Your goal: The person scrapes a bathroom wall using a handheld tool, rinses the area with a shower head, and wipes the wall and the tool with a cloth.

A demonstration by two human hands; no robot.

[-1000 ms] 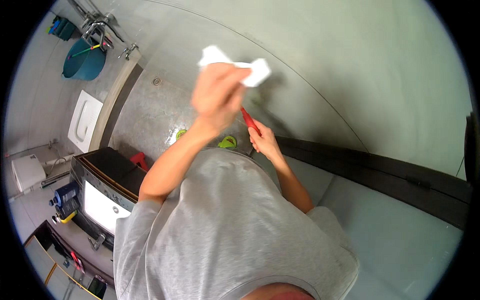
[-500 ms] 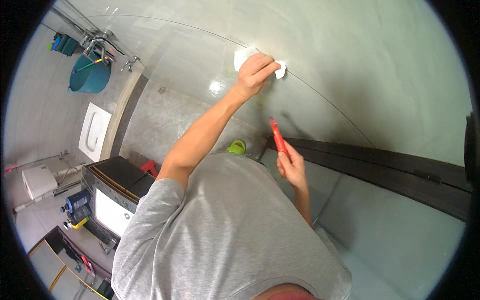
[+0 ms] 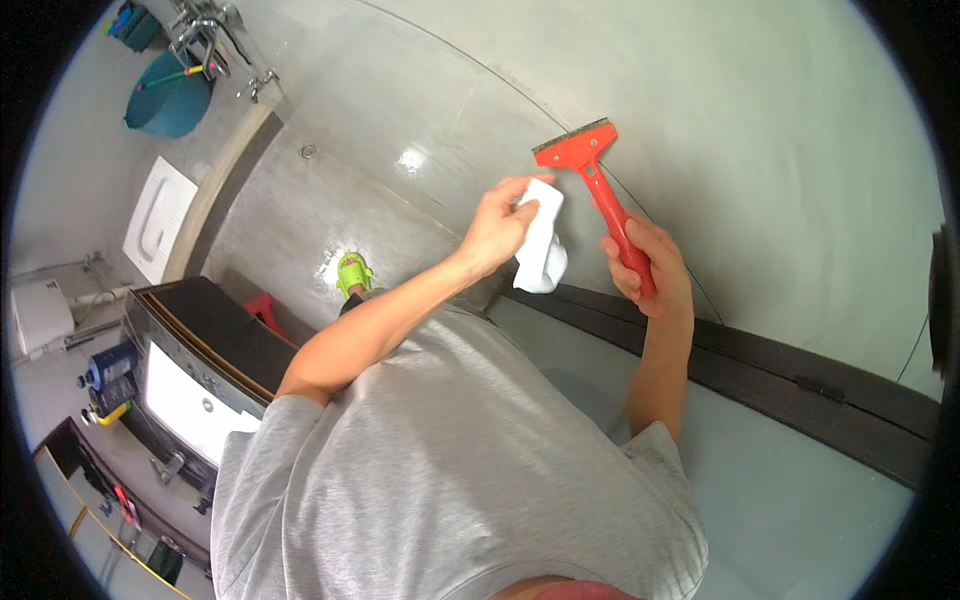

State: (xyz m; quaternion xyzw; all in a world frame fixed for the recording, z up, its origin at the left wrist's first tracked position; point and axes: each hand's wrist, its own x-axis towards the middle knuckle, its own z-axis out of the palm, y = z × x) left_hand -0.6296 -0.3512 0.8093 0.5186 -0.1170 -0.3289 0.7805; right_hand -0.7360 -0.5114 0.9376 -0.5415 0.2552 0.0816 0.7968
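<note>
My left hand holds a crumpled white cloth in front of a grey tiled wall. My right hand grips the handle of a red scraper, its blade end raised against the wall just above and right of the cloth. Cloth and scraper handle are close together but apart. My grey T-shirt fills the lower middle of the view.
A dark band runs along the wall's lower right. Below left are a green slipper, a white squat toilet pan, a teal bucket, wall taps and a dark-framed washbasin cabinet.
My left hand came down from the wall with the cloth. My right hand lifted the scraper up, so its blade now sits against the wall beside the cloth.
</note>
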